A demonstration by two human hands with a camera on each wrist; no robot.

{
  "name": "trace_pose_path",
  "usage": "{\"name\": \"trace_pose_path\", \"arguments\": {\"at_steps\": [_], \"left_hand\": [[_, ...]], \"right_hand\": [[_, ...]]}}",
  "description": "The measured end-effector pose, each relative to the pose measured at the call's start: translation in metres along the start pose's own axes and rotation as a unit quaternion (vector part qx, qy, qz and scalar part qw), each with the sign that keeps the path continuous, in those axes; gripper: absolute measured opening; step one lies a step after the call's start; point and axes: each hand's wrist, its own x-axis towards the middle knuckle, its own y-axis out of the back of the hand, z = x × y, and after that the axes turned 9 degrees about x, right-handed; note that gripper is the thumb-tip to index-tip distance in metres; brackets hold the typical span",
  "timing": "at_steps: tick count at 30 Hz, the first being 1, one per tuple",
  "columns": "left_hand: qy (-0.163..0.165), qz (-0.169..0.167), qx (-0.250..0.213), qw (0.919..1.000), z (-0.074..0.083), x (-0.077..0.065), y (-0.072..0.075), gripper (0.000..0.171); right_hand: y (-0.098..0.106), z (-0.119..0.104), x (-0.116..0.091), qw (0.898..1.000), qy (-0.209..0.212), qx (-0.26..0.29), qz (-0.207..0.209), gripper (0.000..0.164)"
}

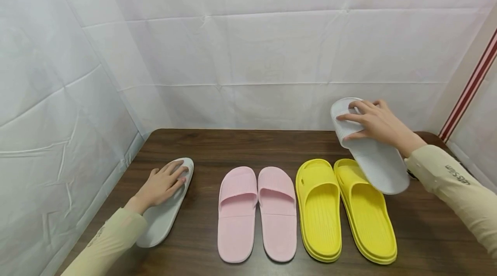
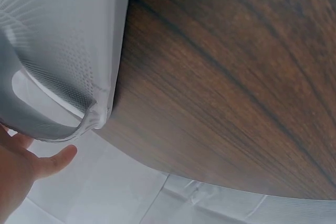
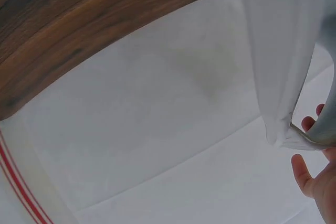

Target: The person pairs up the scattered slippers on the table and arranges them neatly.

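Note:
At the left of the table, a light grey slide slipper [image 1: 157, 226] lies at a slant, its toe pointing away. My left hand [image 1: 161, 184] grips it over the strap, fingers spread across the top. The left wrist view shows the thumb beside the strap [image 2: 39, 121]. On the other side, my right hand [image 1: 380, 124] holds a matching slipper [image 1: 382, 166] by its strap, raised and tilted above the table. Its heel end overlaps the right yellow slipper [image 1: 372, 228] in the head view. In the right wrist view the thumb shows just below the strap.
Two pink slippers [image 1: 237, 237] stand side by side mid-table, toes away. Next to them on the right is the left yellow slipper [image 1: 321, 224]. The dark wooden table [image 1: 233, 146] ends at a white cloth wall [image 1: 272, 51]. A red-striped band [image 1: 471, 84] runs down at the right.

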Motion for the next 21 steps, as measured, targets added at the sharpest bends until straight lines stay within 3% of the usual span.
{"name": "trace_pose_path", "arguments": {"at_steps": [7, 21], "left_hand": [[0.004, -0.008, 0.004, 0.9999, 0.0, 0.0, 0.001, 0.041], [0.017, -0.016, -0.001, 0.9997, -0.003, -0.001, 0.001, 0.048]], "right_hand": [[0.006, -0.015, 0.014, 1.0, 0.002, 0.012, 0.025, 0.056], [0.009, -0.045, 0.036, 0.999, -0.008, 0.045, -0.005, 0.051]]}}
